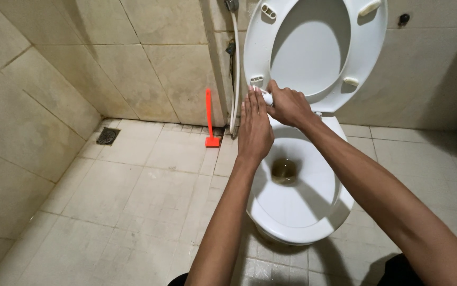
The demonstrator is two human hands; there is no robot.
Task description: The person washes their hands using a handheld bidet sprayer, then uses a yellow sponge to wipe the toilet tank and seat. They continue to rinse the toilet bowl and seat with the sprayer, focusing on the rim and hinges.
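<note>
A white toilet bowl [339, 206] stands in front of me with its seat and lid [374, 47] raised against the wall. My right hand [290, 106] is closed around a small white object [266, 97] at the back left of the bowl, near the seat hinge. My left hand [254, 127] reaches in flat beside it, fingers straight and together, fingertips touching the same white object. What the white object is cannot be made out.
A white hose [235, 74] hangs down the tiled wall left of the toilet. An orange brush-like tool [209, 119] leans upright against the wall. A floor drain [108, 136] sits in the left corner. Beige tiles cover the floor and walls.
</note>
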